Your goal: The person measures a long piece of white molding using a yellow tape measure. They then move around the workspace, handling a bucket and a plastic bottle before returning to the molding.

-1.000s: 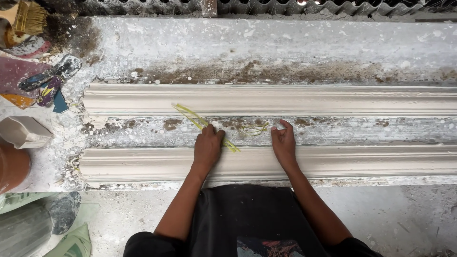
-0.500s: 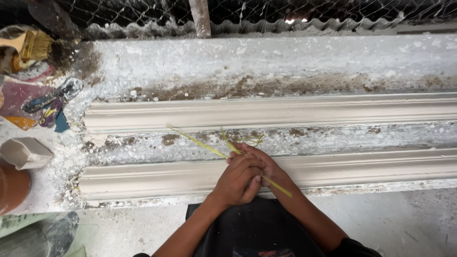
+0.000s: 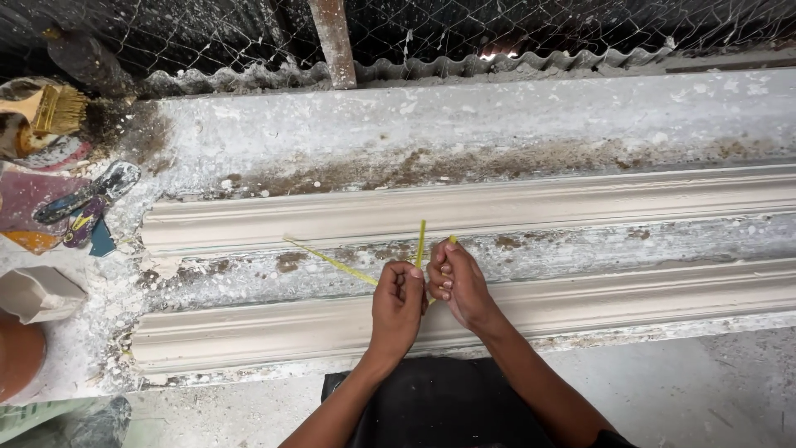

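My left hand (image 3: 395, 305) and my right hand (image 3: 455, 282) are closed side by side on a thin yellow strip (image 3: 332, 260). One end of the strip trails out to the left over the bench, and two short ends stick up between the hands. Both hands hover over the near plaster moulding (image 3: 647, 300), a long pale cornice length lying across the bench. A second moulding (image 3: 580, 203) lies parallel behind it, with a rough plaster-spattered gap between the two.
A brush (image 3: 51, 108) and plaster-smeared tools (image 3: 79, 203) lie at the far left, with a pale bag (image 3: 37, 292) and a brown pot (image 3: 16, 358) below them. Wire mesh (image 3: 207, 33), a post (image 3: 333, 41) and corrugated sheet (image 3: 514, 63) back the white bench (image 3: 497, 112).
My hands lifted off the near moulding, came together at its middle and closed on the yellow strip, which now bends up between them. The camera view tilted slightly.
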